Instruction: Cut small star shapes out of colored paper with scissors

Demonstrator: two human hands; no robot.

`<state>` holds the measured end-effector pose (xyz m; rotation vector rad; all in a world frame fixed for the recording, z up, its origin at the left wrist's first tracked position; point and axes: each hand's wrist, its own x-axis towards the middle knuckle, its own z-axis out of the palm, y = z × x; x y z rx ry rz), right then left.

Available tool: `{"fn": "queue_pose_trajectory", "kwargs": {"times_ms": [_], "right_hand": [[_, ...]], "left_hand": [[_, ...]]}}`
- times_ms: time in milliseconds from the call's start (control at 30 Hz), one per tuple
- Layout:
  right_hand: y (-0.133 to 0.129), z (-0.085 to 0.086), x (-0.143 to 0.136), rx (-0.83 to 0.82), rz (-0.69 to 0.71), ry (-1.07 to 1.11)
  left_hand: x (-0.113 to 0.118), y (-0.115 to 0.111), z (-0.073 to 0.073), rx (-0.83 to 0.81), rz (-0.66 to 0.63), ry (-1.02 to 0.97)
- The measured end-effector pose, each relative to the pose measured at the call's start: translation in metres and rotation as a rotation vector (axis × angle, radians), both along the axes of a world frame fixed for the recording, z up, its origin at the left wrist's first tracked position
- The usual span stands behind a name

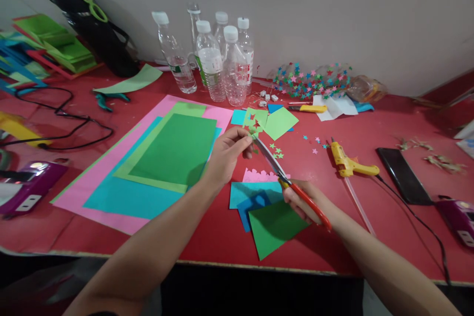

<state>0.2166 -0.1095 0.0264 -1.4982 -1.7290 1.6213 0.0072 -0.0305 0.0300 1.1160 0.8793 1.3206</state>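
Between the thumb and fingers of my left hand [230,152] is a small piece of light green paper [254,135]. My right hand [301,200] grips red-handled scissors [274,163], whose blade tips reach up to that piece. Just below the blades lie several cut light green stars [277,152]. Light green paper with cut-out gaps [255,119] is behind my left fingertips. Under my right hand are a dark green sheet [276,232], a light blue sheet [244,193] and a pink strip with a jagged edge [255,175].
Large coloured sheets [172,150] are stacked at left. Plastic bottles [211,66] stand by the wall, beside a star-covered bottle [314,80]. A yellow glue gun [350,160], its cord and a phone [403,175] lie right. A yellow cutter [313,108] lies behind.
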Motion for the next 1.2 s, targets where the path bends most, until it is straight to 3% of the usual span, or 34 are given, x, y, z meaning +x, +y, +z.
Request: {"fn": "queue_pose_trajectory", "kwargs": {"times_ms": [500, 1200], "right_hand": [[0.0014, 0.0058, -0.0010, 0.029, -0.026, -0.034], [-0.0007, 0.0039, -0.0043, 0.012, -0.020, -0.021]], "left_hand": [[0.0032, -0.0024, 0.0035, -0.070, -0.018, -0.056], [0.0031, -0.0040, 0.0042, -0.007, 0.059, 0.036]]}}
